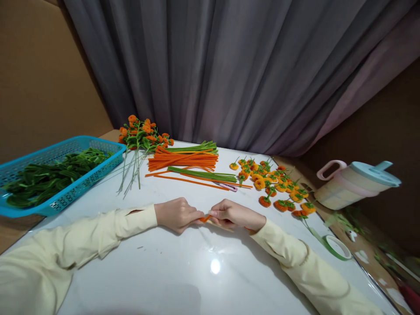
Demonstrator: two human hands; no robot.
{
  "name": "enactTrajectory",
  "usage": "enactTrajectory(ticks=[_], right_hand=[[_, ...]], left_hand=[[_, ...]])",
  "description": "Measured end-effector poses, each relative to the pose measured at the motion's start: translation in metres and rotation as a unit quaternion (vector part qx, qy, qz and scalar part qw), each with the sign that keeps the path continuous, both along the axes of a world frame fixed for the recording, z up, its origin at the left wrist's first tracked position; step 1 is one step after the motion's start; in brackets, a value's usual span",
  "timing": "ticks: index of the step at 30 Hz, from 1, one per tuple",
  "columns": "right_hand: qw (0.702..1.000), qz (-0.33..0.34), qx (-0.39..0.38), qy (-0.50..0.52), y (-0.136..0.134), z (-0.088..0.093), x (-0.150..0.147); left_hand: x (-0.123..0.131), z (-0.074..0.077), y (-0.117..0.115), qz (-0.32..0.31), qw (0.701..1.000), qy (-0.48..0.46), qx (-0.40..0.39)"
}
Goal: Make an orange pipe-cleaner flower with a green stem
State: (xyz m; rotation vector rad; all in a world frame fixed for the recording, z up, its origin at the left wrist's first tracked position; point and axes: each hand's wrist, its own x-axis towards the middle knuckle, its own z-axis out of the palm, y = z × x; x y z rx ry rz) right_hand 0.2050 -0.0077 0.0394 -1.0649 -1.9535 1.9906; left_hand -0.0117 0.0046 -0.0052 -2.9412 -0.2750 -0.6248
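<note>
Right between the two hands, just above the white tabletop (170,284), is a small orange piece (205,218), bent and mostly covered by fingers. The left hand (179,215) pinches its one end, knuckles up, while the right hand (238,215) nips the other between thumb and forefinger. A pale strip (223,226) shows beneath the right hand; it seems to be held there too, though the fingers hide too much to be sure.

Beyond the hands lies a bundle of orange stems (183,161), with green stems (207,147) behind it and a second green bunch (201,174) in front, near a pink-handled tool (229,187). To the right of these, yellow and orange flower heads (259,183) are spread over the table, and a green roll of tape (333,252) lies nearer the right edge. A lidded jug (346,189) stands past that side. At the far left corner rests a heap of orange flowers (146,127) with long thin stems, beside a blue basket (87,183) of green leaves (59,173). A grey curtain (210,65) hangs behind everything.
</note>
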Motion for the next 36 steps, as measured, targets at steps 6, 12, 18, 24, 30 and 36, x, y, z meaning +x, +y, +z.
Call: enactTrajectory(ticks=[6, 12, 18, 24, 30, 36], right_hand=[[0.999, 0.03, -0.017, 0.011, 0.006, -0.014, 0.005], [0.994, -0.031, -0.066, 0.077, -0.002, -0.022, -0.001], [0.977, -0.097, -0.078, 0.174, -0.011, -0.027, -0.012], [0.975, -0.119, -0.09, 0.162, -0.009, -0.031, -0.014], [0.979, -0.118, -0.097, 0.132, -0.008, -0.029, -0.015], [0.981, -0.101, -0.086, 0.142, -0.007, -0.027, -0.009]], left_hand=[[-0.001, -0.003, 0.002, -0.046, 0.999, -0.017, 0.01], [0.0, 0.0, 0.0, -0.022, 0.996, -0.085, 0.018], [-0.003, -0.008, 0.005, 0.028, 0.994, -0.106, 0.019], [-0.004, -0.011, 0.007, 0.08, 0.99, -0.116, -0.009], [0.004, 0.0, 0.011, 0.148, 0.949, -0.158, -0.229], [0.006, 0.006, 0.013, 0.14, 0.932, -0.134, -0.307]])
